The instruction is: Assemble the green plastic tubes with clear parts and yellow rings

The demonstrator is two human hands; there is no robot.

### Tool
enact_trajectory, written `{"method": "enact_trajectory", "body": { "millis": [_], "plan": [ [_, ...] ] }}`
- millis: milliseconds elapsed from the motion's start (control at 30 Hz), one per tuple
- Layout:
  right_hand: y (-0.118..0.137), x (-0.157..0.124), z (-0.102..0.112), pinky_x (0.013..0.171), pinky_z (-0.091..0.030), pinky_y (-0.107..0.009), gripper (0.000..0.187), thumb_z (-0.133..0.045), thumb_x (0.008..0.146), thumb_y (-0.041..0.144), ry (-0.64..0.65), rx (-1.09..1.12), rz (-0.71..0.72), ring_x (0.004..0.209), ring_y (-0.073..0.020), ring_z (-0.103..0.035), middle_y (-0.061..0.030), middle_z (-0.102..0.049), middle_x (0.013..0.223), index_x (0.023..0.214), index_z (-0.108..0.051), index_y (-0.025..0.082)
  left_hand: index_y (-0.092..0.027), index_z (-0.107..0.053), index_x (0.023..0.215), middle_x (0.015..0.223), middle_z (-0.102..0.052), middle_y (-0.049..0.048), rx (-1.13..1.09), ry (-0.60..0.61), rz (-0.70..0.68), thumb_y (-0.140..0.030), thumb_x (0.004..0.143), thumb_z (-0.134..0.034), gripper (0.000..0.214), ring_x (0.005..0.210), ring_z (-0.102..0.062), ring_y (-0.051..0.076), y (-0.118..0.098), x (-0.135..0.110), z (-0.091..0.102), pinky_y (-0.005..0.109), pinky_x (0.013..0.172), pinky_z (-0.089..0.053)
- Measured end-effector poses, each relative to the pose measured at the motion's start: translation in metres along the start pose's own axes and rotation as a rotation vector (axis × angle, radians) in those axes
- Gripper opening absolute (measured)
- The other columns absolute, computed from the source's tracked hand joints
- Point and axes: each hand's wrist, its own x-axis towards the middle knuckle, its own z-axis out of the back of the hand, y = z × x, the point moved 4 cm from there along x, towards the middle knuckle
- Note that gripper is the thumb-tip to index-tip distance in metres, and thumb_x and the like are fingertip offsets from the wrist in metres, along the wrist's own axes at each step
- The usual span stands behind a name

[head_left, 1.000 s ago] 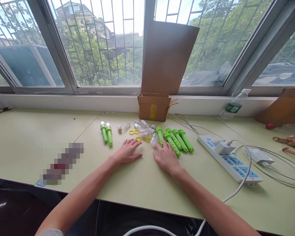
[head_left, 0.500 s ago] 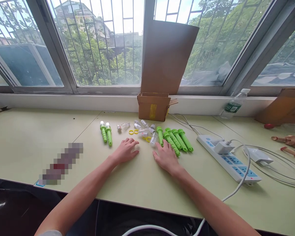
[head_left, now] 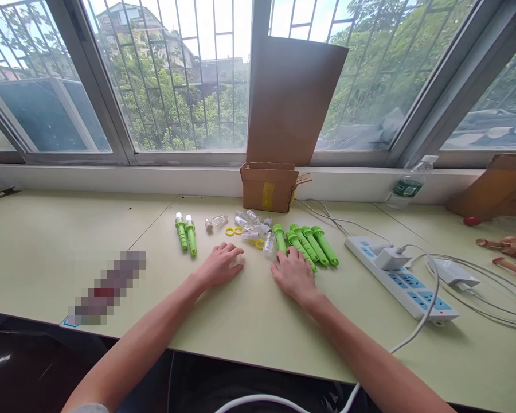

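My left hand [head_left: 221, 265] rests on the table with its fingers loosely spread and nothing in them. Ahead of it lie clear plastic bulb-like pieces [head_left: 251, 217] with white ends, among yellow rings [head_left: 257, 244]. My right hand [head_left: 296, 276] lies open, its fingertips at the near ends of several green plastic tubes [head_left: 315, 246]; whether it presses on one cannot be made out. One short green tube [head_left: 279, 234] stands out left of that group. Two green tubes with clear and white tops [head_left: 190, 235] lie side by side beyond my left forearm.
A cardboard box [head_left: 267, 186] with a tall raised flap stands by the window. Right of my hand are a power strip [head_left: 402, 281], white cables and a charger [head_left: 453, 272]. A water bottle [head_left: 411, 182] and wooden pieces [head_left: 509, 248] are farther right. A pixelated item lies left.
My right hand has shifted slightly to the right beside the green tubes. My left hand stays in place. The tubes and clear pieces look unmoved.
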Motion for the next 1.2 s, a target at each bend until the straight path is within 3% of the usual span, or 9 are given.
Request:
{"method": "enact_trajectory", "body": {
  "millis": [267, 500, 633, 767, 967, 1200],
  "plan": [
    [-0.005, 0.002, 0.002, 0.076, -0.038, -0.034, 0.029, -0.041, 0.088, 0.035, 0.007, -0.049, -0.038, 0.093, -0.0264, -0.056, -0.0149, -0.058, 0.100, 0.098, -0.060, 0.015, -0.026, -0.053, 0.118, 0.109, -0.057, 0.0060, 0.002, -0.015, 0.008, -0.034, 0.086, -0.049, 0.032, 0.106, -0.050, 0.024, 0.001, 0.000, -0.002, 0.042, 0.095, -0.040],
    [-0.009, 0.003, 0.000, 0.063, -0.040, -0.031, 0.030, -0.034, 0.091, 0.033, 0.143, 0.029, -0.102, 0.080, -0.0252, -0.064, -0.0133, -0.066, 0.087, 0.096, -0.058, 0.015, -0.026, -0.055, 0.114, 0.106, -0.058, 0.0061, 0.010, -0.016, 0.018, -0.033, 0.086, -0.050, 0.030, 0.103, -0.052, 0.024, 0.000, 0.001, -0.001, 0.041, 0.092, -0.042],
    [-0.007, 0.003, 0.004, 0.061, -0.039, -0.030, 0.030, -0.037, 0.089, 0.033, 0.148, 0.070, -0.123, 0.076, -0.0253, -0.065, -0.0113, -0.067, 0.083, 0.108, -0.050, 0.014, -0.026, -0.055, 0.115, 0.106, -0.058, 0.0061, 0.012, -0.016, 0.020, -0.034, 0.086, -0.050, 0.030, 0.103, -0.052, 0.024, -0.001, 0.001, -0.001, 0.041, 0.092, -0.043],
    [-0.006, 0.003, 0.004, 0.061, -0.038, -0.029, 0.041, -0.040, 0.087, 0.031, 0.166, 0.115, -0.126, 0.078, -0.0260, -0.064, -0.0111, -0.068, 0.085, 0.125, -0.042, 0.015, -0.027, -0.055, 0.114, 0.106, -0.058, 0.0059, 0.008, -0.018, 0.017, -0.034, 0.086, -0.050, 0.030, 0.103, -0.052, 0.024, 0.000, 0.001, -0.001, 0.041, 0.092, -0.043],
    [-0.004, 0.002, 0.006, 0.059, -0.035, -0.028, 0.047, -0.040, 0.086, 0.032, 0.075, 0.115, -0.096, 0.077, -0.0244, -0.064, -0.0094, -0.069, 0.084, 0.131, -0.043, 0.020, -0.026, -0.054, 0.115, 0.106, -0.058, 0.0063, 0.004, -0.014, 0.017, -0.031, 0.087, -0.048, 0.029, 0.103, -0.052, 0.024, 0.001, 0.001, -0.002, 0.041, 0.092, -0.042],
    [-0.005, 0.002, 0.011, 0.056, -0.034, -0.026, 0.044, -0.040, 0.086, 0.031, -0.120, 0.195, -0.098, 0.069, -0.0210, -0.062, -0.0045, -0.068, 0.073, 0.128, -0.050, 0.023, -0.025, -0.054, 0.115, 0.107, -0.057, 0.0068, 0.019, -0.011, 0.020, -0.032, 0.087, -0.048, 0.030, 0.104, -0.051, 0.024, 0.001, 0.001, -0.003, 0.041, 0.091, -0.043]
  ]
}}
